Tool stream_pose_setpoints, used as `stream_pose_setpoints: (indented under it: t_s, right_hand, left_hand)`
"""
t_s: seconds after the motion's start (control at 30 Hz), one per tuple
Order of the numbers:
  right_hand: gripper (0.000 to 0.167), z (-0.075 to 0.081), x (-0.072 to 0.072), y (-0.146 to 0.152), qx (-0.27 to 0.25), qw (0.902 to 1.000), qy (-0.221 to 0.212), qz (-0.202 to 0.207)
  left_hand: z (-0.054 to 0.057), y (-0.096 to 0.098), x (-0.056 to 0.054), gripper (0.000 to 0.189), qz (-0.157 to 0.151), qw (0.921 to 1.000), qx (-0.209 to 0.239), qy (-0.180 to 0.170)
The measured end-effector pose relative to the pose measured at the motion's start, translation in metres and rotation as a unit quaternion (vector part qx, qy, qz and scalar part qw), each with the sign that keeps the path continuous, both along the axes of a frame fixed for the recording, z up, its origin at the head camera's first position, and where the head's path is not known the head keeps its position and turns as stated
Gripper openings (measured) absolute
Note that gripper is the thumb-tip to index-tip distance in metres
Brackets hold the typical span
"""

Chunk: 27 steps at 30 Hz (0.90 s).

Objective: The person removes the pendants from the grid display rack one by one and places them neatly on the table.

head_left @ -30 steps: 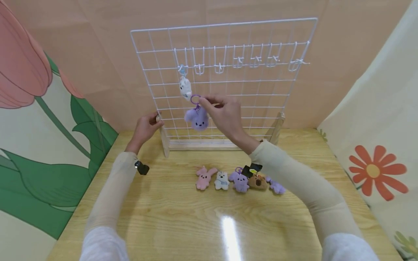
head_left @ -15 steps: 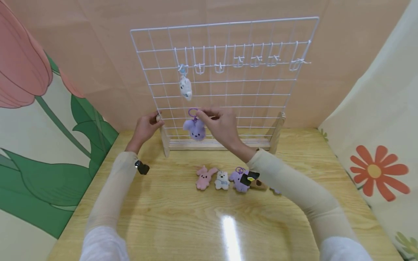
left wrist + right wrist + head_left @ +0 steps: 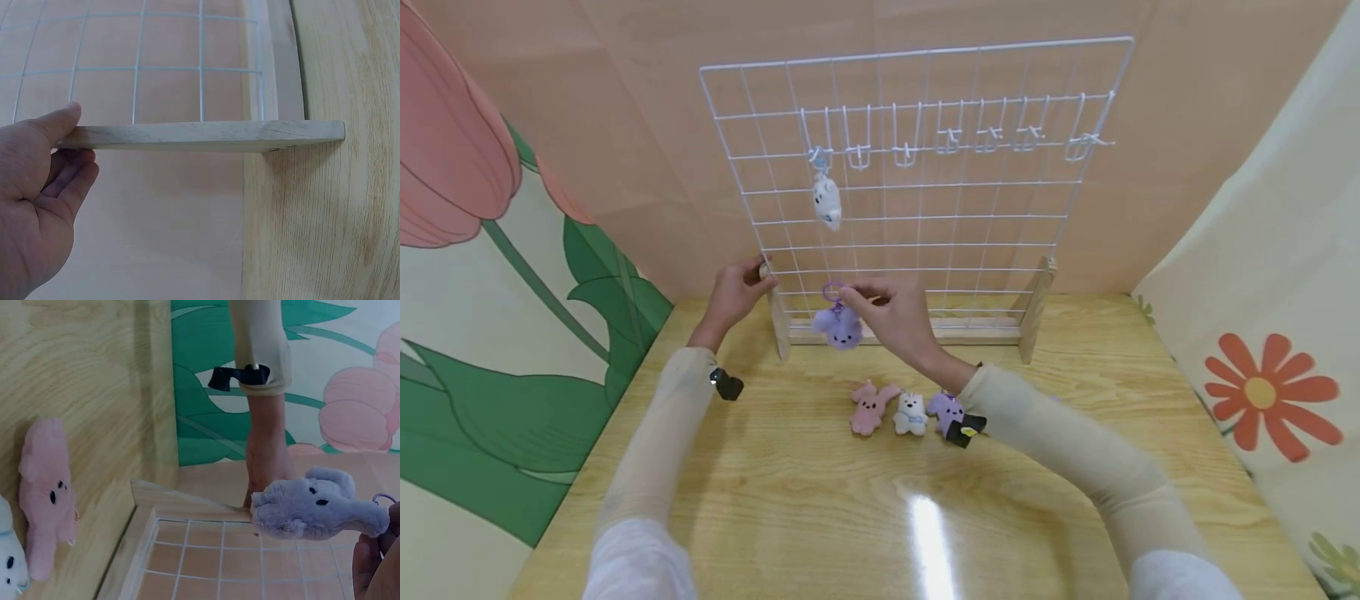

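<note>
A purple plush keychain point(image 3: 841, 330) hangs in front of the lower part of a white wire grid rack point(image 3: 917, 53). My right hand point(image 3: 895, 321) pinches it near its purple ring. In the right wrist view the plush point(image 3: 300, 506) shows a long ear beside my fingertips. My left hand point(image 3: 734, 292) grips the upper end of the rack's wooden side leg point(image 3: 200, 132), thumb on one face and fingers on the other. From the leftmost hook hangs a white plush keychain point(image 3: 827, 202).
A row of white hooks point(image 3: 905, 157) lines the upper grid. On the wooden table point(image 3: 805, 500) lie a pink plush point(image 3: 868, 412), a white plush point(image 3: 911, 416) and another purple plush point(image 3: 943, 408). My right forearm covers the things farther right.
My right hand has lowered the purple plush keychain, from beside the hanging white plush to the rack's base, shifting slightly left. My left hand stays on the leg.
</note>
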State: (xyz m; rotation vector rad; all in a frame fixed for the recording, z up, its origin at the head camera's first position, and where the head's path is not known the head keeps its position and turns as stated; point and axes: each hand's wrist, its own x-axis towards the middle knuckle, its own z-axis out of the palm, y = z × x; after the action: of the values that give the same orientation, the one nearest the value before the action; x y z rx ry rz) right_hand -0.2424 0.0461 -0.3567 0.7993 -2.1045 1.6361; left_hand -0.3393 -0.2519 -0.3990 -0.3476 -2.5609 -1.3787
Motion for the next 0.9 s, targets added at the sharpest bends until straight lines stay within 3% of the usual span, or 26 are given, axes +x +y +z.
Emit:
stream_pose_setpoints:
  t_s: [0.37,0.63,0.9]
  right_hand:
    - [0.018,-0.032,0.011,-0.006,0.041,0.9985,-0.032,0.013]
    - [0.015,-0.053,0.019,-0.01,0.065,0.9965,-0.041,0.034]
    - [0.016,-0.069,0.027,-0.014,0.081,0.9935,-0.067,0.045]
  left_hand:
    - [-0.001,-0.001,-0.002,0.051,0.001,1.0,-0.005,-0.004]
    - [-0.002,-0.001,-0.005,0.048,-0.004,0.9992,-0.024,0.032]
    - [-0.001,-0.001,-0.005,0.045,-0.007,0.9989,-0.024,0.039]
